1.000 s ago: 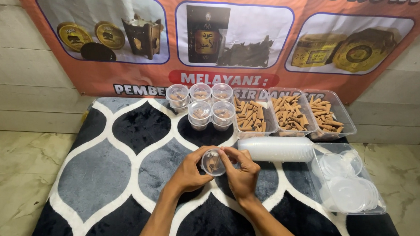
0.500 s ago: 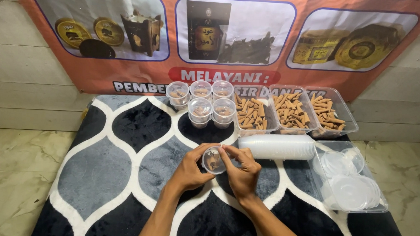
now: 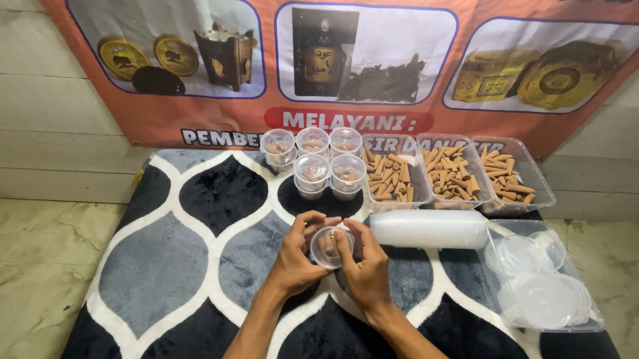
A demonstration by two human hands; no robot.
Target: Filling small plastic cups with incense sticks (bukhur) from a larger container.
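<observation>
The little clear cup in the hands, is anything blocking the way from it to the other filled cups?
Nothing visible does. Both the left hand and right hand hold the small clear cup, and only bare patterned rug lies between it and the group of filled cups.

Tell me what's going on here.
A person kneeling at a patterned rug holds a small clear cup between both hands, left hand and right hand, fingers around its rim. Five similar cups stand grouped ahead. Beside them are three trays of brown cones. A sleeve of stacked cups lies on its side, and a tray of clear lids sits to the right.
</observation>
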